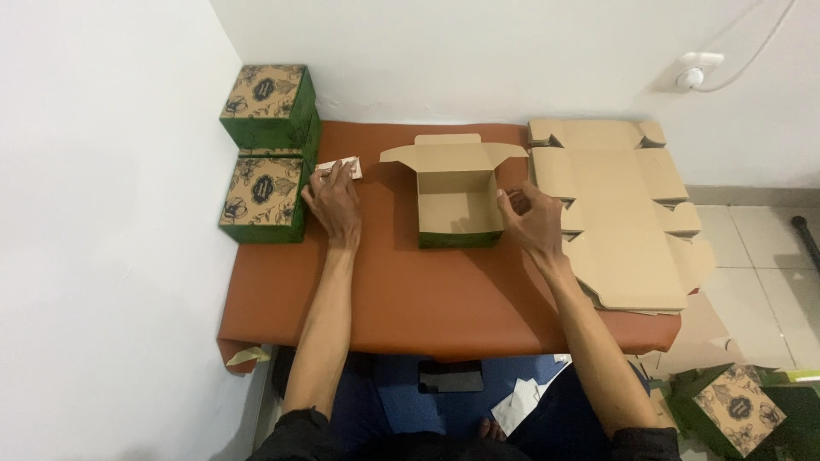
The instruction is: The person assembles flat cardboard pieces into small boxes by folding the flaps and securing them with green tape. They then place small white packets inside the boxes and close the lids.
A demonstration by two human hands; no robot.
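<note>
Head view is showing two closed green boxes [263,154] standing finished at the table [444,294] corner, the left hand [333,203] pressing flat on a small paper slip [342,168], the right hand [534,220], fingers loosely curled and holding nothing, touching the open box [457,205], and flat cardboard blanks [619,213] lying unfolded.

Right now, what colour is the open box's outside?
Dark green outside, plain brown inside: open box, head view.

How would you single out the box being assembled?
Start from the brown leather-like table top against the white wall. At its middle, between the left hand and the right hand, stands an open kraft cardboard box with green outside. Unlike the two closed green patterned boxes at left, its lid stands open.
</note>
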